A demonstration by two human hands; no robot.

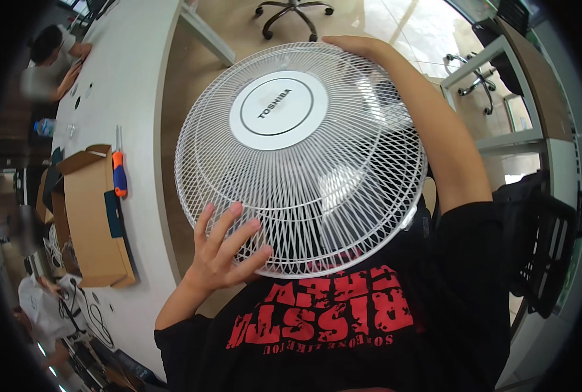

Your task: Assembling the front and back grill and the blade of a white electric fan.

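A white electric fan (pixel 271 176) with a round wire guard tilts up in front of my chest. Its smooth centre disc (pixel 279 110) faces up. My left hand (pixel 222 255) grips the guard at its near left edge, four fingers spread across the wires; the thumb does not show. Around the far side reaches my right arm, and my right hand (pixel 353 46) curls over the far rim, its fingertips mostly hidden. Behind the wires, dark gaps and pale shiny patches show, but the blades are hard to make out. The fan's back and any stand are hidden.
To the left runs a long white table (pixel 144 215). On it lie a screwdriver (pixel 119 173) with orange and blue handle, an opened cardboard box (pixel 95 219) and black cable (pixel 98 320). A person (pixel 52 62) sits beyond. Wheeled chair bases (pixel 293 10) stand ahead; a black chair (pixel 542 242) is right.
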